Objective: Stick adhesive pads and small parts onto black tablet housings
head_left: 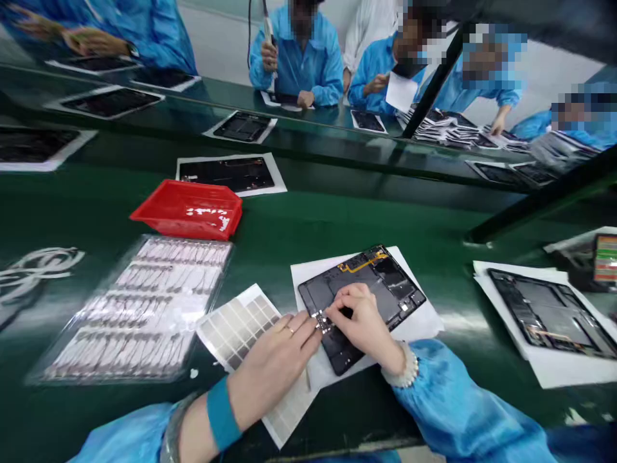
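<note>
A black device housing with an orange flex cable lies tilted on white paper in front of me. My left hand reaches over a sheet of grey stickers, its fingertips at a small board on the housing's left edge. Its fingers lie close together; whatever they pinch is too small to name. My right hand rests over the housing, thumb and forefinger closed together beside the same small board. What sits between those fingertips is hidden.
On the left lie a clear tray of small wired parts, a red bin and white straps. Another housing lies on paper at right. More housings sit on the far belt, where several people in blue work. A dark post slants at right.
</note>
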`<state>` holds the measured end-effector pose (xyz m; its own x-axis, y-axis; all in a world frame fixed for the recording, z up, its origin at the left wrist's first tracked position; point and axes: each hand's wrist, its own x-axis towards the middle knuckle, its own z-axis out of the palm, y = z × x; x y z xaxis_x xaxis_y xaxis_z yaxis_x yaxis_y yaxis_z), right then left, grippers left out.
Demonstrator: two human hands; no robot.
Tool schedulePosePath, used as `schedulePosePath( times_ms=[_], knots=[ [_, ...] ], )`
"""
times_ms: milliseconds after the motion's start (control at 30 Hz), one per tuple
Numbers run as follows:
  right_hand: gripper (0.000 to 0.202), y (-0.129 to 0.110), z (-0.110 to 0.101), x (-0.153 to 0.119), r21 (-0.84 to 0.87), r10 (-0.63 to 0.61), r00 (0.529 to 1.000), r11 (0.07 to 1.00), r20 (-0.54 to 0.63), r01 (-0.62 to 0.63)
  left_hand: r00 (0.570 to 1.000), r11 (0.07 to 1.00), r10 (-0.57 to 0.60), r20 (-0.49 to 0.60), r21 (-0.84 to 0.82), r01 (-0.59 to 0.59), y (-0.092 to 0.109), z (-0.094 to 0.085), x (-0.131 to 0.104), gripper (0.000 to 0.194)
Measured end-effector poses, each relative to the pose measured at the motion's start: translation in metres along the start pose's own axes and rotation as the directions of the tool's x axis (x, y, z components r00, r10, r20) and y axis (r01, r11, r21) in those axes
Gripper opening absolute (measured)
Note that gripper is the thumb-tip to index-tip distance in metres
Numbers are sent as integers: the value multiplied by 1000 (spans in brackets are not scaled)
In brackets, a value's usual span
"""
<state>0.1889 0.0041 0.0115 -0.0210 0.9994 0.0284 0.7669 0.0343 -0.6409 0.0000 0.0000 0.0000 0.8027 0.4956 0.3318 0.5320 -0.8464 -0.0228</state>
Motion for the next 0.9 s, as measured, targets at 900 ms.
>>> schedulePosePath(
  times_ms=[900],
  knots=[
    [19,-3,14,-5,26,95,992,995,-89,-93,999,1000,15,-30,27,-15,4,-3,-4,32]
  ],
)
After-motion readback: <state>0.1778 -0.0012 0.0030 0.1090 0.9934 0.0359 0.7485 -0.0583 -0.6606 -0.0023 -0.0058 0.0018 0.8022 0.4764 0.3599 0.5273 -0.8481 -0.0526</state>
